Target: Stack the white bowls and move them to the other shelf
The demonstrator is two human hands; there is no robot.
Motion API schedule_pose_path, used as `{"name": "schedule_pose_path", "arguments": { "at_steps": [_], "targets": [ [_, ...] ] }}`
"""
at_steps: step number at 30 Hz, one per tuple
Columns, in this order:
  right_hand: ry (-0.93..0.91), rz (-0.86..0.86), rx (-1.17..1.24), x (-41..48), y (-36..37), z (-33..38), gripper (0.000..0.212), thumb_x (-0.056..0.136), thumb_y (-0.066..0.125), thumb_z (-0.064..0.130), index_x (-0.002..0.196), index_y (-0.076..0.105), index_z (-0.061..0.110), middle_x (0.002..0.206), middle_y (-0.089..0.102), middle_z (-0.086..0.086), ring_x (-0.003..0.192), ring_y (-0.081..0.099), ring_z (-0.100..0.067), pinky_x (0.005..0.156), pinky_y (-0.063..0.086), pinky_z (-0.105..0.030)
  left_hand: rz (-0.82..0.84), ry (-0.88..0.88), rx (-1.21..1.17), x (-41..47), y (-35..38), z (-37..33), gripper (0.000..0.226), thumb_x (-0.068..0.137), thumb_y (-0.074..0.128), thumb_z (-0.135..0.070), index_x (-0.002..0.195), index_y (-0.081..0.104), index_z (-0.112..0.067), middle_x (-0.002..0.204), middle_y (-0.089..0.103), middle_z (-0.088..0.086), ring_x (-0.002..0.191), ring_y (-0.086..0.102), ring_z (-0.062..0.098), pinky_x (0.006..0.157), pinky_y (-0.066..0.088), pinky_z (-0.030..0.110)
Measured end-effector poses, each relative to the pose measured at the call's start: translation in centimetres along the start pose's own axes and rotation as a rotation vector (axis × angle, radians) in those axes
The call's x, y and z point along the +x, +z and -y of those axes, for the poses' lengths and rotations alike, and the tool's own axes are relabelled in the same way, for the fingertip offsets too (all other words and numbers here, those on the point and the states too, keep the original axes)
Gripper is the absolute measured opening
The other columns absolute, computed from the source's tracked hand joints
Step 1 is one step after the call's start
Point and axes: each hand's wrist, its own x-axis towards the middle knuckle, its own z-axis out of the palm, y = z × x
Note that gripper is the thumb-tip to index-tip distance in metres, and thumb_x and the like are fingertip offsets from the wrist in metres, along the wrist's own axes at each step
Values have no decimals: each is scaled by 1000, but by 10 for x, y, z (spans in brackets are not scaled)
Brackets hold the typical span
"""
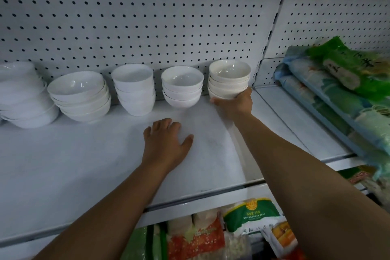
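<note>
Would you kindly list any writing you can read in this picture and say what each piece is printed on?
No text can be read outright.
Green bag on the right: dark characters, too blurred to read.
White and green bag at the bottom: gold emblem and lettering, too small to read.
Red packet beside it: small label, unreadable.
White bowls: no markings visible.
</note>
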Motion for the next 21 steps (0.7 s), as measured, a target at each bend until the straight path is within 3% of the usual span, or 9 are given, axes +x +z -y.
{"name": "schedule_pose_path", "arguments": {
  "at_steps": [6,10,14,18,21],
  "targets": [
    [7,23,-106,9,-7,0,99,62,97,38,133,34,11,117,49,2,104,48,-18,87,40,-28,-2,-21,-12,0,-1,-2,58,92,48,-66,133,57,-27,145,47,-3,137,39,23,118,24,47],
    [8,83,-232,15,-15,12,109,62,97,42,140,31,5,138,53,-6,126,53,-23,88,39,-26,-8,-18,-61,-1,-3,0,55,91,49,-64,132,59,-28,146,46,-5,138,38,22,119,21,47],
    [-17,153,-326,-1,-29,16,124,50,97,55,146,37,5,141,56,-5,133,53,-24,98,45,-26,40,-27,-108,-3,-6,-1,58,91,50,-66,136,58,-30,150,46,-4,141,37,21,121,20,48],
    [-78,236,-517,-51,-51,5,108,72,87,55,153,33,8,150,49,-11,137,48,-30,103,41,-33,66,-186,-668,-10,-24,9,48,91,65,-51,133,63,-28,140,59,-6,130,54,17,115,40,42],
    [-204,309,-619,-108,-65,1,101,75,84,57,155,38,16,157,45,-5,141,45,-24,113,35,-31,84,-61,-744,-29,-43,16,42,93,70,-35,133,62,-26,140,56,-9,129,51,10,113,38,30]
  ]
}}
